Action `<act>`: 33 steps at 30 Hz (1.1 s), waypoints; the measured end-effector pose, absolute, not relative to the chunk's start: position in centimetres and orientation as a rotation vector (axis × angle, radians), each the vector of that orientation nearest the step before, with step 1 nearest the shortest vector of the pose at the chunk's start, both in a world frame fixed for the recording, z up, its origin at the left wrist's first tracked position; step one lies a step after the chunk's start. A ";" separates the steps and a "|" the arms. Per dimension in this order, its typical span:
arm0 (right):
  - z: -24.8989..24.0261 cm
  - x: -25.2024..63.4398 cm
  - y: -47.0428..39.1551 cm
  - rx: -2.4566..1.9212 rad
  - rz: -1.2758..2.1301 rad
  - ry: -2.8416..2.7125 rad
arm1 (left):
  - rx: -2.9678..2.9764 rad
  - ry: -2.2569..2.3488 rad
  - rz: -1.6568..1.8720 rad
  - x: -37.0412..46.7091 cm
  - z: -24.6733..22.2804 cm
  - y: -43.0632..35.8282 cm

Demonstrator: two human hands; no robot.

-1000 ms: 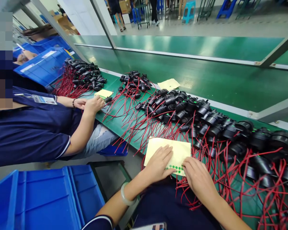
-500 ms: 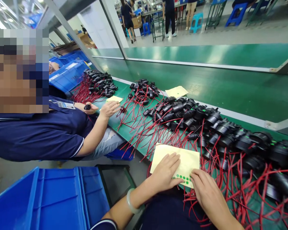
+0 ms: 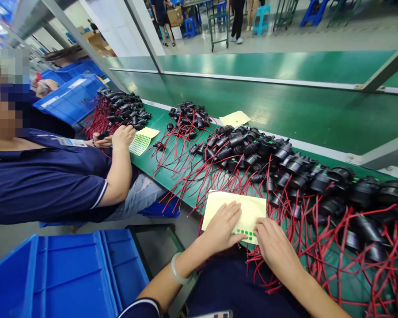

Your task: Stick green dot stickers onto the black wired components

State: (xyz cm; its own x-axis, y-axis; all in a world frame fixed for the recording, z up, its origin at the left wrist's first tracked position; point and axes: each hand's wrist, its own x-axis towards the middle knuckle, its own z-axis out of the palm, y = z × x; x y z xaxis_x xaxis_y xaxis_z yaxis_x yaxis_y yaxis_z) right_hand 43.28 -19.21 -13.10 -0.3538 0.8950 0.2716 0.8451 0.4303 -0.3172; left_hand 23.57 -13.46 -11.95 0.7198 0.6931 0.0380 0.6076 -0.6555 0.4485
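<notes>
A pale yellow sticker sheet (image 3: 230,204) with a few rows of green dots near its lower edge lies at the table's front edge. My left hand (image 3: 222,227) rests flat on it, fingers stretched out and thumb beside the dots. At the sheet's right edge, by the last dots, my right hand (image 3: 274,240) is closed in a pinch; its fingertips are partly hidden, so a loose dot between them cannot be made out. Beyond the sheet lies a long heap of black cylindrical parts (image 3: 294,165), some bearing green dots, their red wires (image 3: 318,229) trailing towards me.
At left, a co-worker (image 3: 53,176) sits with hands near a dotted sheet (image 3: 139,143). Smaller piles of black parts (image 3: 188,115) lie farther along the green table (image 3: 182,185). A blue bin (image 3: 69,274) stands lower left. Another yellow sheet (image 3: 235,118) lies behind the heap.
The view has shifted slightly. The co-worker's raised hand has drawn back from their sheet, uncovering its green dots. My hands keep nearly the same place on my sheet.
</notes>
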 end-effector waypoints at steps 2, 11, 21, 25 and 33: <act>-13.0 43.3 -19.0 -1.472 0.183 -2.287 | 2.517 1.005 0.285 23.5 -12.0 -13.5; -12.7 43.9 -18.9 -1.454 0.230 -2.285 | 2.511 1.002 0.278 23.6 -11.9 -13.5; -12.7 44.2 -17.8 -1.361 0.254 -2.396 | 2.537 1.003 0.247 23.6 -11.8 -13.5; -12.4 44.8 -17.8 -1.323 0.299 -2.371 | 2.525 1.009 0.241 23.6 -11.7 -13.5; -12.2 45.4 -17.5 -1.307 0.290 -2.382 | 2.501 1.008 0.228 23.7 -11.5 -13.4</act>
State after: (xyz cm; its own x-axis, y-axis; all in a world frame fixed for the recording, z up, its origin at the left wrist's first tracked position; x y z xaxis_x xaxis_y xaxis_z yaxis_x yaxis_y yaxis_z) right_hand 45.37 -17.54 -12.21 -0.4788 0.8417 0.2496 0.7571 0.5399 -0.3679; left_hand 23.74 -13.37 -11.47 0.7218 0.6920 -0.0087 0.6210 -0.6421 0.4496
